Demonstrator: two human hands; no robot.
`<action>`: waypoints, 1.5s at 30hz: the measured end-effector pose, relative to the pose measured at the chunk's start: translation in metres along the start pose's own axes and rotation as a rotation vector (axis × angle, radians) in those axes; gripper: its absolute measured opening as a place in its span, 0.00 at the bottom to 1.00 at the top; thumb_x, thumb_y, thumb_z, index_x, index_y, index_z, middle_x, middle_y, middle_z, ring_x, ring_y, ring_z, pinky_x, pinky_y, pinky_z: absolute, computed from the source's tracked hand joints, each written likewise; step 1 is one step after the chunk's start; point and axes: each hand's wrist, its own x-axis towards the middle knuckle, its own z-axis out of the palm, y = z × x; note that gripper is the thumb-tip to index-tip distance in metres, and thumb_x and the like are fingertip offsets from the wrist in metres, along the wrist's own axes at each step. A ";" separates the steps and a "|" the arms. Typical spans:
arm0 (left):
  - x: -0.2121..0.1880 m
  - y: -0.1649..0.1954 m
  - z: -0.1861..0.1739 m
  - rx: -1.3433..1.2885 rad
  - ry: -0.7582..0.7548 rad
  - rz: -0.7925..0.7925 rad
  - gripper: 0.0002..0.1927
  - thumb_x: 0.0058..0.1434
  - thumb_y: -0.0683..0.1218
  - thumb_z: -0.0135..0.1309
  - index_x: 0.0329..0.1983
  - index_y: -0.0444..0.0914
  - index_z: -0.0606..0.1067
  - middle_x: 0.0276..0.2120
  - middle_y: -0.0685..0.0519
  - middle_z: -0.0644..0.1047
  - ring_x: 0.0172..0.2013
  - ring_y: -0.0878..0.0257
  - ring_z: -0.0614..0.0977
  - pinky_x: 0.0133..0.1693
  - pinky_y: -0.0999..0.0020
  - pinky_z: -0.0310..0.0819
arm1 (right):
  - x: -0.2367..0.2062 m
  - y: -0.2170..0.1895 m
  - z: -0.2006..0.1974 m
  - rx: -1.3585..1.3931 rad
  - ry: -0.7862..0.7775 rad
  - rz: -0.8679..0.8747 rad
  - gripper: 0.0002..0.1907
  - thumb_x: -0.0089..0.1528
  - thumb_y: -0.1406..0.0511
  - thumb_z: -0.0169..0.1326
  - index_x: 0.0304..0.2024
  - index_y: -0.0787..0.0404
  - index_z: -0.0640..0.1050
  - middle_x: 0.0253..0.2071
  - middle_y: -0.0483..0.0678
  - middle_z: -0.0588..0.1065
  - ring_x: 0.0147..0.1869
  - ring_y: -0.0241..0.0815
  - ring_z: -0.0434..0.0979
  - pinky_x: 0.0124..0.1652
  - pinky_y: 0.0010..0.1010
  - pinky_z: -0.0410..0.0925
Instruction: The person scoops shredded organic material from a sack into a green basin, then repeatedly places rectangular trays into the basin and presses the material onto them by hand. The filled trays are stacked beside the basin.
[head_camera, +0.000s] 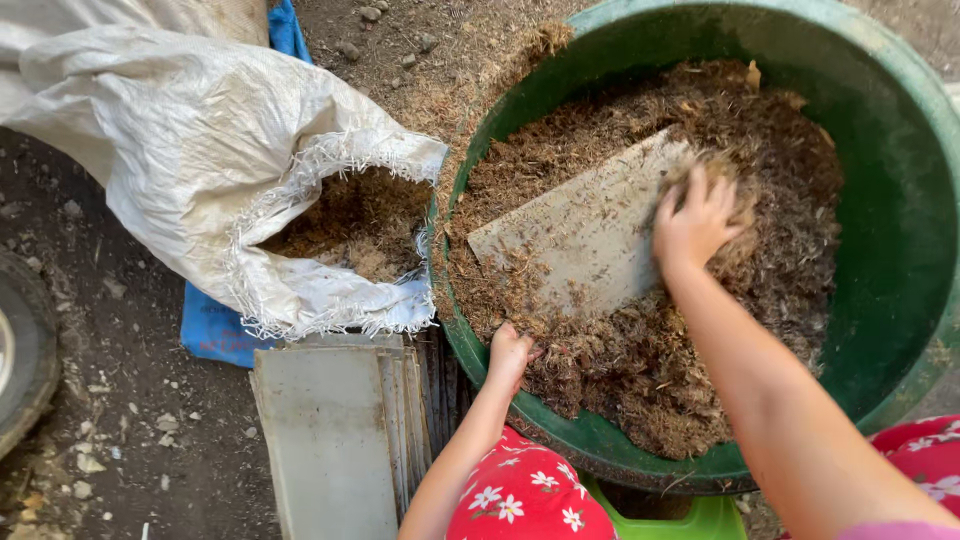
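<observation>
The flat grey board (585, 235) lies tilted in the green tub (900, 200), half sunk in brown fibre (640, 380). My right hand (692, 218) spreads open fingers (722, 190), sweeping fibre along its upper end; my left hand (508, 352) is curled around the lower edge. I judge this the spreading step; next I'd need even strokes.

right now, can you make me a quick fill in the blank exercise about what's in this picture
1. The round tub holding brown fibre is ____ in colour.
2. The right hand rubs fibre over a flat grey ____.
3. The left hand rests at the tub's ____.
4. The open white sack lies to the ____ of the tub.

Missing words: green; board; rim; left
</observation>
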 end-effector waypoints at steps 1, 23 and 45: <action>0.001 0.003 0.001 -0.004 -0.022 0.014 0.18 0.62 0.31 0.43 0.54 0.34 0.70 0.49 0.49 0.77 0.44 0.60 0.81 0.42 0.62 0.82 | -0.018 0.000 0.003 -0.020 -0.004 -0.094 0.28 0.71 0.56 0.44 0.74 0.43 0.60 0.80 0.51 0.50 0.83 0.54 0.44 0.70 0.73 0.39; -0.004 0.006 0.000 0.152 0.073 -0.003 0.14 0.60 0.35 0.47 0.49 0.34 0.73 0.42 0.51 0.78 0.36 0.61 0.77 0.33 0.67 0.73 | 0.058 -0.018 -0.046 -0.069 -0.130 -0.048 0.24 0.74 0.48 0.36 0.70 0.42 0.63 0.81 0.54 0.39 0.84 0.56 0.31 0.70 0.68 0.23; 0.000 0.035 0.020 0.049 0.033 0.073 0.13 0.59 0.31 0.44 0.46 0.32 0.71 0.38 0.48 0.75 0.33 0.58 0.78 0.29 0.65 0.77 | -0.070 0.164 -0.023 -0.514 -0.492 -0.041 0.52 0.57 0.38 0.56 0.77 0.46 0.54 0.75 0.54 0.58 0.71 0.55 0.68 0.64 0.58 0.65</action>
